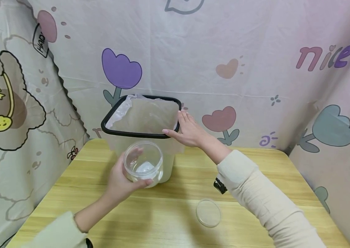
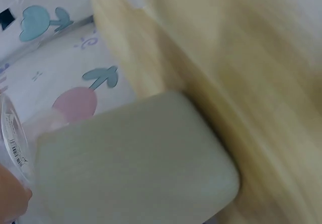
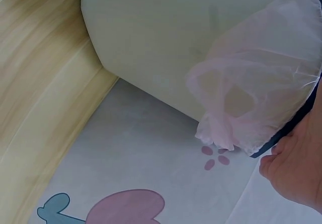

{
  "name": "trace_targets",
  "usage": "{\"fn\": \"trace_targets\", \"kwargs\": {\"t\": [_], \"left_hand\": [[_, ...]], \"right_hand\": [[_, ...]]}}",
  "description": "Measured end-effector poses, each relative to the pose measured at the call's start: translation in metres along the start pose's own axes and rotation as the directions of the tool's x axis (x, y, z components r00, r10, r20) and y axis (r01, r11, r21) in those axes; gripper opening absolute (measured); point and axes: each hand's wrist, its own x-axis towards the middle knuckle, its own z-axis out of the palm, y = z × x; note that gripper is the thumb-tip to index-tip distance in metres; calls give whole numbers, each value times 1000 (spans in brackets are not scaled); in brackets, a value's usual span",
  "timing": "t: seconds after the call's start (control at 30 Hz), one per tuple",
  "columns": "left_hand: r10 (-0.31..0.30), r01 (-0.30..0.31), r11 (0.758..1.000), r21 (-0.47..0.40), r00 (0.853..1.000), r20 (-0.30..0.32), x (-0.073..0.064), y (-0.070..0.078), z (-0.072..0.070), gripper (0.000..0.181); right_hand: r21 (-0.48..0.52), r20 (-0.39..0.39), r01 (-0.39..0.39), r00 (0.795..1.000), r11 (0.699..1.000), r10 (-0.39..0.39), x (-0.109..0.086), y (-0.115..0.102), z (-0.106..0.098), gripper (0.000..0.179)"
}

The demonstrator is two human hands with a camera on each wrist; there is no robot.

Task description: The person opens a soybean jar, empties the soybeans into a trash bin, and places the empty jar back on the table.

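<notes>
My left hand [image 1: 123,179] grips a clear plastic jar [image 1: 159,167], thumb across its near side and fingers round the far side. The jar is lidless and tilted, with a white crumpled lump [image 1: 145,167] at its bottom. In the left wrist view, a barcode label shows on the jar [image 2: 14,138]. Close behind the jar stands a pale trash bin [image 1: 166,168] with a black rim [image 1: 134,133] and a thin translucent bag [image 3: 236,98] folded over its edge. My right hand [image 1: 190,132] holds the bin's rim at its right corner, thumb along the front edge.
A round clear lid [image 1: 208,213] lies on the wooden table [image 1: 249,220], right of the bin and nearer to me. Printed curtains [image 1: 178,51] hang behind the table and along its sides. A black wristband [image 1: 220,186] shows under my right sleeve.
</notes>
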Motion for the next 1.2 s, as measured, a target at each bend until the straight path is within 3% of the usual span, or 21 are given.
{"fn": "trace_targets", "kwargs": {"t": [0.3,0.67,1.0,1.2], "left_hand": [[-27,38,996,-83,992,126,-21,-22,21,87],[-118,113,993,37,977,179,-44,-42,51,90],[-274,272,961,45,933,234,-61,-57,78,98],[-262,264,964,30,925,275,-69,-67,92,95]], "right_hand": [[8,8,8,1000,1000,-8,-4,2,-1,90],[36,4,22,1000,999,-22,-11,7,-1,88],[13,-38,61,997,998,-61,-21,15,8,86],[-7,-62,72,995,997,-72,-30,19,15,85]]}}
